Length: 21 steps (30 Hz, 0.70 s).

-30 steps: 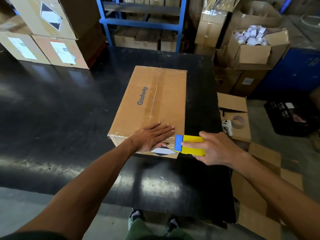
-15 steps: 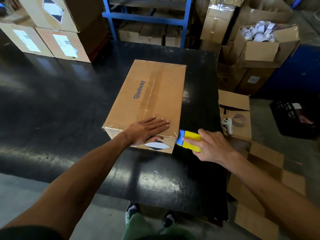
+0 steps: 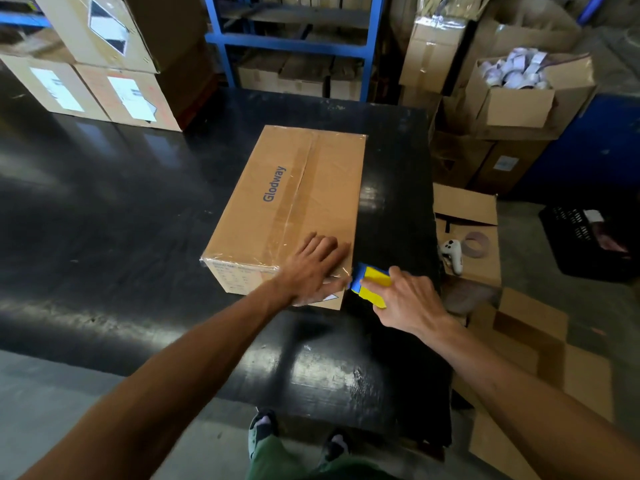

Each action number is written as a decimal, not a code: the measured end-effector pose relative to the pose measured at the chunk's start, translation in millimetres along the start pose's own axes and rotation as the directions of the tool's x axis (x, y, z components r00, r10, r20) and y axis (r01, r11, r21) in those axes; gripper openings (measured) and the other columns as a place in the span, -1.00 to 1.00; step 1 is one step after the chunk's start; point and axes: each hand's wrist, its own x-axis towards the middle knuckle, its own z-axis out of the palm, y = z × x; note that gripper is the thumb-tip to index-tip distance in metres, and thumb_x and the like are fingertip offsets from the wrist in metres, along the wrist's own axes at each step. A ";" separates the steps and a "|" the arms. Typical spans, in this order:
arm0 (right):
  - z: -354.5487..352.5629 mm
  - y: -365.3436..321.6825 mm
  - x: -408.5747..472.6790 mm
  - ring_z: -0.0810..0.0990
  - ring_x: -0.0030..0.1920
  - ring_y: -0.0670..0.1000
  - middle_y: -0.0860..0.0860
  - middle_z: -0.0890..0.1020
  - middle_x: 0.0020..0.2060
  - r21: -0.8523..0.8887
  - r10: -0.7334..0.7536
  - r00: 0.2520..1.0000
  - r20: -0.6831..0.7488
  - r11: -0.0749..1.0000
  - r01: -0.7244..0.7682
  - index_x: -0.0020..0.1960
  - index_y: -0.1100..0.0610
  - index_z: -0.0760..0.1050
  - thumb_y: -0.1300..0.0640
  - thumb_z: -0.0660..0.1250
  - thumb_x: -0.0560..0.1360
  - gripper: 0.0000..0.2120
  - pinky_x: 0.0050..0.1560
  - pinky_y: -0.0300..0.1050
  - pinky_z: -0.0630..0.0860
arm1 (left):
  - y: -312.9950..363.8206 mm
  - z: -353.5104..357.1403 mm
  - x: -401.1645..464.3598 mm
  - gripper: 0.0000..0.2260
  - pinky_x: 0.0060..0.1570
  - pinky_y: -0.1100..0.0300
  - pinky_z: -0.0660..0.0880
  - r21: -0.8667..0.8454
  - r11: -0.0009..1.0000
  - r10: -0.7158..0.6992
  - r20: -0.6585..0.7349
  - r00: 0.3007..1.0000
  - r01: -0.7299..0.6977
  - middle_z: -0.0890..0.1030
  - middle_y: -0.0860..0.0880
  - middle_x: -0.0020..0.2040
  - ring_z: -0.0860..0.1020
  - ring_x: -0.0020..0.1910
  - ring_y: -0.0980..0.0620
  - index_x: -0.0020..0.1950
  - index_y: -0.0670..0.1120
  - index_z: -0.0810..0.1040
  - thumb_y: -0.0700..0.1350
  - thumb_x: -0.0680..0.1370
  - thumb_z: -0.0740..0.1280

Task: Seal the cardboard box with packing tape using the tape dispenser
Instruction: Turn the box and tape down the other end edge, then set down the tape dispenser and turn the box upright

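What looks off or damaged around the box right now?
Nothing damaged. The cardboard box sits askew to the black table edges, and the clear tape at its near corner looks wrinkled. The left hand lies flat there; the right hand holds the yellow-and-blue tape dispenser at that corner. A white controller lies on scrap cardboard.

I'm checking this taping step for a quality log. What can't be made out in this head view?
- Tape roll and blade of the tape dispenser: covered by the right hand.
- Near right corner of the cardboard box: covered by the left hand, which is motion-blurred.
- Small print on the box's near end face: too small and blurred.
- Whether tape is leaving the dispenser: not visible.
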 end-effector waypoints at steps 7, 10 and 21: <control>13.5 25.9 -3.3 0.64 0.01 0.07 -0.02 0.69 0.01 0.566 0.383 0.900 0.207 0.704 -0.429 0.26 -0.38 0.47 -0.26 0.37 0.31 -0.50 -0.01 -0.09 0.54 | 34.1 5.8 27.2 -0.17 0.54 -0.25 -0.19 0.060 0.878 -0.476 0.231 0.849 0.475 -0.09 -0.27 0.64 -0.14 0.62 -0.23 0.65 -0.14 -0.05 0.36 0.52 -0.17; 22.0 31.2 -8.6 0.61 -0.03 -0.09 -0.17 0.69 -0.05 0.745 0.440 0.816 0.374 0.382 -0.547 0.18 -0.30 0.57 -0.17 0.44 0.31 -0.57 0.01 -0.22 0.48 | 36.2 6.0 27.5 -0.23 0.52 -0.30 -0.17 0.077 0.894 -0.447 0.227 0.865 0.441 -0.10 -0.25 0.64 -0.14 0.62 -0.23 0.66 -0.09 -0.08 0.33 0.56 -0.16; 95.1 12.4 -29.0 0.55 0.18 -0.06 -0.08 0.58 0.22 0.831 0.419 0.752 0.508 -0.008 -0.557 0.36 -0.18 0.45 -0.13 0.29 0.55 -0.63 0.28 -0.06 0.43 | 30.1 8.0 24.5 -0.20 0.49 -0.39 -0.11 0.137 0.936 -0.350 0.235 0.907 0.326 -0.08 -0.17 0.66 -0.10 0.63 -0.19 0.66 -0.02 -0.07 0.37 0.50 -0.20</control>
